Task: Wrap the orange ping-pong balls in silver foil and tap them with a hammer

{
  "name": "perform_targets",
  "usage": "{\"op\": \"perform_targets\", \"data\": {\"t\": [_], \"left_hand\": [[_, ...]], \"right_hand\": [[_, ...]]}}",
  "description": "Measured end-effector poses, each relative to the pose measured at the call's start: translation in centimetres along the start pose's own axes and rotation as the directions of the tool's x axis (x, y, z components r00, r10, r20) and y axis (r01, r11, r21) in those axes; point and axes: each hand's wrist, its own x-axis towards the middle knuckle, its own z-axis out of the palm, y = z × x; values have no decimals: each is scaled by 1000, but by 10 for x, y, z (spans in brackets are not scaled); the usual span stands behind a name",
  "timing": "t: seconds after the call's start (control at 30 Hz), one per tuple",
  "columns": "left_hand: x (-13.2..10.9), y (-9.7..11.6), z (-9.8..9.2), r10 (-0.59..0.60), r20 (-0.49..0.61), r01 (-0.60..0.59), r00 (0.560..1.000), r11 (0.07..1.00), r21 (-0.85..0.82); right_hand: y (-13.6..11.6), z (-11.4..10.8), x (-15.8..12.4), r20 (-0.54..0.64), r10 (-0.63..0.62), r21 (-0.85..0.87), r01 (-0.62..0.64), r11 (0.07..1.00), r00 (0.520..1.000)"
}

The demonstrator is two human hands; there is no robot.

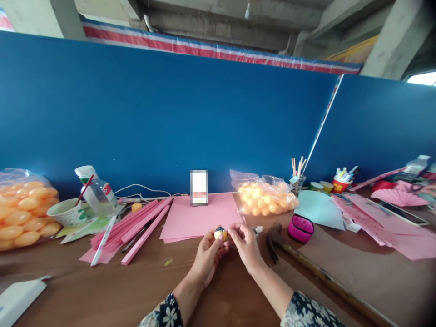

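My left hand grips a small yellow ball with a dark patch on its top, between thumb and fingers. Just right of the ball, my right hand has its thumb and fingertips pinched together at the ball's edge; anything between them is too small to make out. Both hands are above the brown table, in front of a stack of pink paper sheets. Beyond my right hand lies a clear bag of orange-yellow balls.
A hammer lies to the right, beside a magenta pouch. Pink paper strips, a paper cup, a plastic bottle and another bag of orange balls are on the left. A blue partition stands behind.
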Motion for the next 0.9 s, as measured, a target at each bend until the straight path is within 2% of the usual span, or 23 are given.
{"op": "perform_targets", "data": {"t": [0.1, 0.33, 0.47, 0.63, 0.9], "left_hand": [[0, 0, 0, -2, -18, 2, 1000, 1000, 5], [1, 0, -1, 2, -29, -2, 1000, 1000, 3], [3, -1, -2, -13, -28, 12, 1000, 1000, -27], [5, -2, -4, -10, -78, 3, 997, 996, -85], [5, -2, -5, -20, -60, 15, 998, 996, -84]], "right_hand": [[3, 3, -3, 26, 31, 62, -33, 998, 999], [6, 7, -9, 20, -42, -49, 43, 998, 999], [8, 5, -8, 35, -29, -44, 31, 999, 999], [14, 4, -7, 20, -18, -24, 19, 1000, 1000], [14, 2, -7, 7, 26, -20, -26, 999, 1000]]}}
